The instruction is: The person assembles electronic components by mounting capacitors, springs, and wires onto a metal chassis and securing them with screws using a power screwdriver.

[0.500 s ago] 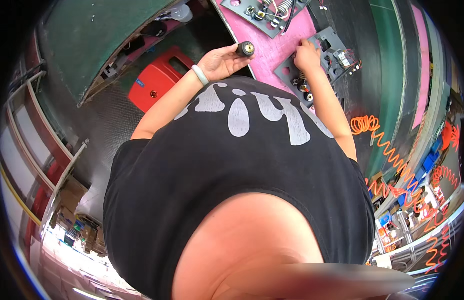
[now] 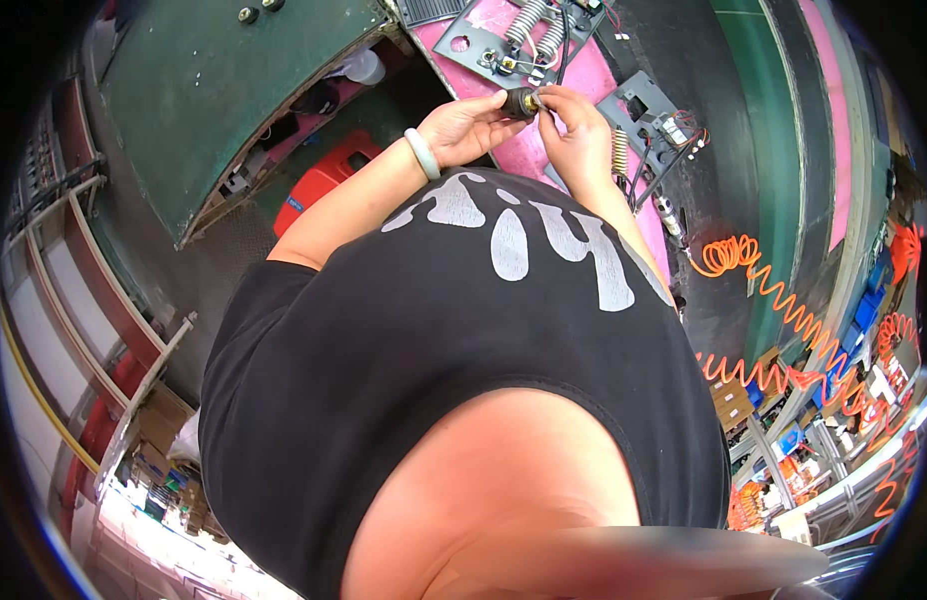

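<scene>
My left hand (image 2: pixel 466 130), with a pale bangle at its wrist, is closed around a black round knob-like part (image 2: pixel 518 103) with a brass-coloured centre. The part is held over the pink work surface, its brass end facing right. My right hand (image 2: pixel 582 142) meets it there, thumb and forefinger pinched at the brass end. Whatever is between those fingertips is too small to make out. Just beyond both hands lies a grey panel (image 2: pixel 476 42) fitted with coil springs (image 2: pixel 527 20) and wires. Another grey panel (image 2: pixel 660 98) with wiring sits right of my right hand, partly covered by it.
A pink sheet (image 2: pixel 529 155) covers the work surface. To the right, an orange coiled air hose (image 2: pixel 726 256) runs to a metal air tool (image 2: pixel 670 216). A red stool (image 2: pixel 324 185) stands at the left, below a green table (image 2: pixel 234 90) bearing two small black parts.
My right hand has left the right-hand panel and come up to the black part. My left hand has moved slightly right, still holding that part, which has turned rightward.
</scene>
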{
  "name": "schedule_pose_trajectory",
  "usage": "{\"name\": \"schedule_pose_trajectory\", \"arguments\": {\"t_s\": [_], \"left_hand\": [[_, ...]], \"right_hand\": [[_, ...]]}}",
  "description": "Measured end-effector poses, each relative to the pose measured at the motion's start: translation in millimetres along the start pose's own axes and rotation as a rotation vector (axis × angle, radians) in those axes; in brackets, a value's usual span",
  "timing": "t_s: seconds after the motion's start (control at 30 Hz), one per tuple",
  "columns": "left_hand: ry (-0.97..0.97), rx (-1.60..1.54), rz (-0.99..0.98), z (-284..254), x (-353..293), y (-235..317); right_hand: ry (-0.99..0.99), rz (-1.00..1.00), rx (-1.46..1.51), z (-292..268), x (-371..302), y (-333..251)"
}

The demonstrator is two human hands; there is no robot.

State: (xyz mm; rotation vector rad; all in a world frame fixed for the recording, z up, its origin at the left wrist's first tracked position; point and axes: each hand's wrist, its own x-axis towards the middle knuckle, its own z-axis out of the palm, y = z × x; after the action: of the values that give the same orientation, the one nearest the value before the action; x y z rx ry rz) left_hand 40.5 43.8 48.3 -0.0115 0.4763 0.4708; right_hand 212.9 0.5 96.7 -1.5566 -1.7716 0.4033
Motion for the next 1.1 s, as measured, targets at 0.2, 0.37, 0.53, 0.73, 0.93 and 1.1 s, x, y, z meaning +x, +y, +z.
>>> {"name": "schedule_pose_trajectory", "arguments": {"t_s": [0.2, 0.37, 0.53, 0.73, 0.93, 1.1], "left_hand": [[-0.055, 0.094, 0.043, 17, -1, -7], [-0.094, 0.303, 0.076, 28, -9, -18], [-0.134, 0.298, 0.011, 40, -27, -25], [-0.192, 0.2, -0.279, 25, -47, -28], [-0.147, 0.275, -0.029, 38, -83, -38], [-0.11, 0.367, 0.164, 33, -88, -37]], "right_hand": [[-0.005, -0.019, 0.032, -23, -17, -3], [0.004, 0.202, 0.361, -35, -27, -14], [-0.089, -0.064, 0.186, -63, -34, -26], [-0.263, -0.337, -0.056, -81, -56, -57], [-0.178, -0.154, -0.033, -65, -59, -80], [-0.15, 0.038, -0.224, -47, -45, -91]]}}
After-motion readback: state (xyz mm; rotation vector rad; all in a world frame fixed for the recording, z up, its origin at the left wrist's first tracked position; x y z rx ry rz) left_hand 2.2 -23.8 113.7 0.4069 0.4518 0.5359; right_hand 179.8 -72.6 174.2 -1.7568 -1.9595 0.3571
